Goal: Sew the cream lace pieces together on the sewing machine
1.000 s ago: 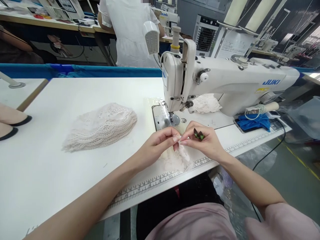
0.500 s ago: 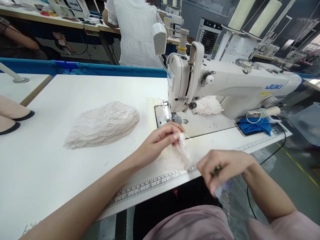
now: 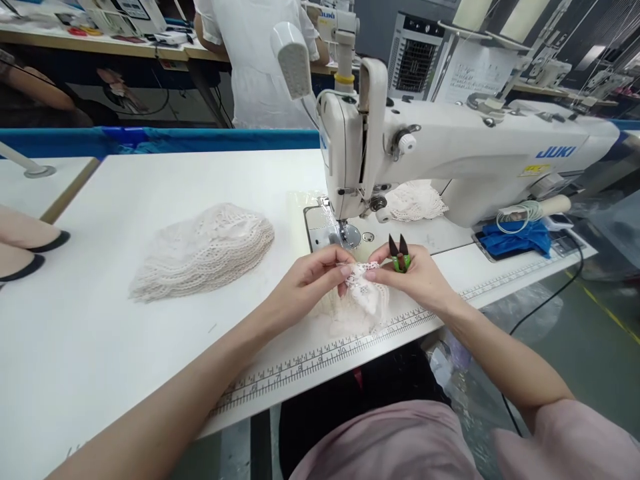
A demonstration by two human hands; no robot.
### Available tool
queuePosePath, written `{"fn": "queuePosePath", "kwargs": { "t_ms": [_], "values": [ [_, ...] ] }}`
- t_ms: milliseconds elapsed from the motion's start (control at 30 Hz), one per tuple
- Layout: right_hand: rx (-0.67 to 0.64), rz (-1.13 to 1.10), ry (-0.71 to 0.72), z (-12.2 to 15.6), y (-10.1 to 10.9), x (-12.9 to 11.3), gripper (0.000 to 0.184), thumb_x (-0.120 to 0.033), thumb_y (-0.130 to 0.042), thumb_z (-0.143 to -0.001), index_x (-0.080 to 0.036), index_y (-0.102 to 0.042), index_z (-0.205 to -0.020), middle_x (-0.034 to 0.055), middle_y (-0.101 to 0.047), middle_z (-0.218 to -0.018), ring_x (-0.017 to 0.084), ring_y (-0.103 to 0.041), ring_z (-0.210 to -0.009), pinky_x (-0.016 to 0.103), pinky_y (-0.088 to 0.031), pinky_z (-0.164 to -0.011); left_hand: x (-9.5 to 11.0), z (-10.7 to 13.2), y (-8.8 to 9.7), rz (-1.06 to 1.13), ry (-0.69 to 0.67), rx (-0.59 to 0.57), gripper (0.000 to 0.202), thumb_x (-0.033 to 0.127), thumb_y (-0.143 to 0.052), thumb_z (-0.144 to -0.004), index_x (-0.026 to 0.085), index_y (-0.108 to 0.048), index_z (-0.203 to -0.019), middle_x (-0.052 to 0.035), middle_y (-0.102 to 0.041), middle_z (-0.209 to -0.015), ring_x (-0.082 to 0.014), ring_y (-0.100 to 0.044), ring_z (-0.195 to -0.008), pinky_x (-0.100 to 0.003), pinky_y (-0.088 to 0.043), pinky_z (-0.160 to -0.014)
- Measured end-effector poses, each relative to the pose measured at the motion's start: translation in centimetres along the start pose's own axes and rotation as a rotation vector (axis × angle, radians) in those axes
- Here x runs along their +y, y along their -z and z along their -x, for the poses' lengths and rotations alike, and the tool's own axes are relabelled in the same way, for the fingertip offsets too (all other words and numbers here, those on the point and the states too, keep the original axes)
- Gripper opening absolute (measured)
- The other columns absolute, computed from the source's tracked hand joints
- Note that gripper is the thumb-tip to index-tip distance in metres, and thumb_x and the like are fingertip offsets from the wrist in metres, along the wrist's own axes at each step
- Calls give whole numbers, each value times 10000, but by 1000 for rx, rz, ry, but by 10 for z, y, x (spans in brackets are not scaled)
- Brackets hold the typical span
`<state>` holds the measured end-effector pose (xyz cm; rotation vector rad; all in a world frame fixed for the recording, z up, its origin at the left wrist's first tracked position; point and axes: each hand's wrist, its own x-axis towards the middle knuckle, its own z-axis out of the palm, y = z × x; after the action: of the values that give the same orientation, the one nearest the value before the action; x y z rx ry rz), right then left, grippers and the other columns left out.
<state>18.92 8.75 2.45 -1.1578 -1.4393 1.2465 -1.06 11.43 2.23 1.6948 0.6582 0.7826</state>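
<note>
A small piece of white lace is held just above the white table, in front of the sewing machine. My left hand pinches its left edge with closed fingers. My right hand pinches the right edge, and green-handled thread snips rest in the same hand with the blades pointing up. The needle area of the machine is a short way behind my fingers.
A stack of lace pieces lies to the left on the table. More lace sits under the machine arm. A blue cloth and a cord coil lie at the right. A person in white stands behind. A ruler strip lines the table edge.
My right hand had dropped below the table edge half a second ago. It has come back up with the snips and now pinches the lace again beside my left hand.
</note>
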Motion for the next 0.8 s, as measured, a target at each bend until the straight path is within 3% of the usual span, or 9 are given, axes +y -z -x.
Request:
{"fn": "queuePosePath", "kwargs": {
  "t_ms": [133, 267, 367, 433, 533, 800],
  "values": [
    [84, 45, 178, 3, -4, 2, 174, -317, -801, -710, -194, -681, -740, -27, -603, -693, 64, -410, -545, 241, -334, -498, -6, 1, -3, -197, -141, 153, 89, 246, -636, -860, 197, -580, -909, 11, -617, -824, -91, -595, -666, -216, -507, -578],
    [-4, 91, 412, 8, -2, 5, 48, -237, -740, -783, -201, -709, -787, 3, -635, -799, 59, -425, -549, 231, -294, -451, -13, 3, -4, -593, -486, 295, 116, 103, -584, -863, 209, -549, -892, 23, -648, -791, -93, -632, -715, -208, -515, -624],
    [-114, 95, 444, 8, 3, 6, 62, -250, -712, -809, -193, -703, -788, 22, -629, -847, 76, -486, -605, 225, -304, -450, -16, 4, -1, -802, -757, 303, 166, 54, -578, -854, 204, -525, -903, -5, -684, -799, -112, -652, -715, -222, -510, -607],
    [-82, 60, 411, 8, 5, 5, 94, -278, -691, -831, -193, -682, -794, 12, -625, -816, 87, -499, -628, 237, -344, -499, -16, 5, 2, -898, -870, 283, 178, 42, -577, -846, 197, -523, -917, -35, -706, -812, -126, -652, -687, -239, -495, -577],
    [-2, 39, 366, 6, 5, 2, 107, -284, -722, -811, -202, -662, -843, -10, -627, -800, 79, -484, -618, 238, -351, -527, -16, 8, 5, -988, -895, 235, 187, 50, -567, -849, 201, -534, -955, -65, -730, -857, -142, -655, -683, -263, -477, -570],
    [-87, 36, 362, 4, -3, 3, 150, -340, -761, -769, -209, -705, -816, 5, -609, -836, 80, -497, -638, 234, -373, -524, -16, 9, 4, -953, -900, 228, 168, 89, -571, -854, 237, -559, -932, -33, -749, -893, -133, -676, -714, -255, -477, -595]
  ]
}}
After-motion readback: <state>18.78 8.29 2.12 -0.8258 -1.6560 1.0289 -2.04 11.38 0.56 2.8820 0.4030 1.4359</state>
